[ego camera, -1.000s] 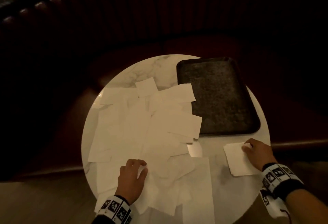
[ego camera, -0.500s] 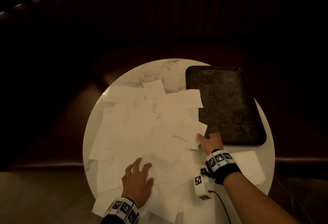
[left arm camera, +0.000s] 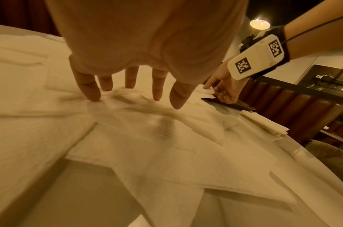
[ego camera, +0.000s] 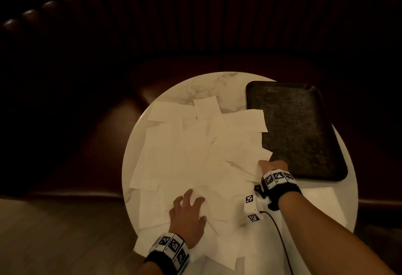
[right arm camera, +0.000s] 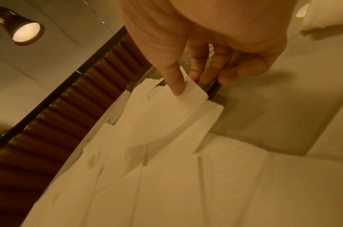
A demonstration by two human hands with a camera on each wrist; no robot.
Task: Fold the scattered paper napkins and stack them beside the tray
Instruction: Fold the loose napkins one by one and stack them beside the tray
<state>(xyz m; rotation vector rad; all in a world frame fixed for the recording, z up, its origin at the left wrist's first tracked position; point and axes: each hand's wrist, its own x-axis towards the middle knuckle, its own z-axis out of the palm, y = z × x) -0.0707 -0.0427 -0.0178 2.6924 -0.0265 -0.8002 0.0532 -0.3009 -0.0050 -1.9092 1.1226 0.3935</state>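
Note:
Several white paper napkins (ego camera: 195,155) lie scattered and overlapping across the round marble table (ego camera: 208,85). A dark rectangular tray (ego camera: 300,131) sits at the table's right. My left hand (ego camera: 189,211) presses flat on the near napkins, its spread fingers (left arm camera: 91,90) resting on the paper. My right hand (ego camera: 272,165) is at the tray's near left corner and pinches the corner of a napkin (right arm camera: 188,99) between thumb and fingers. A small stack of folded napkins (ego camera: 319,200) lies in front of the tray, partly hidden by my right forearm, also seen in the left wrist view (left arm camera: 264,124).
A dark red tufted booth bench (ego camera: 195,24) curves behind and around the table. Wooden floor (ego camera: 54,237) shows at the lower left. A cable (ego camera: 280,237) runs from my right wrist camera along the forearm.
My right hand left the folded stack in front of the tray, moved left to the pile and took hold of a napkin corner. My left hand opened from curled to flat on the napkins.

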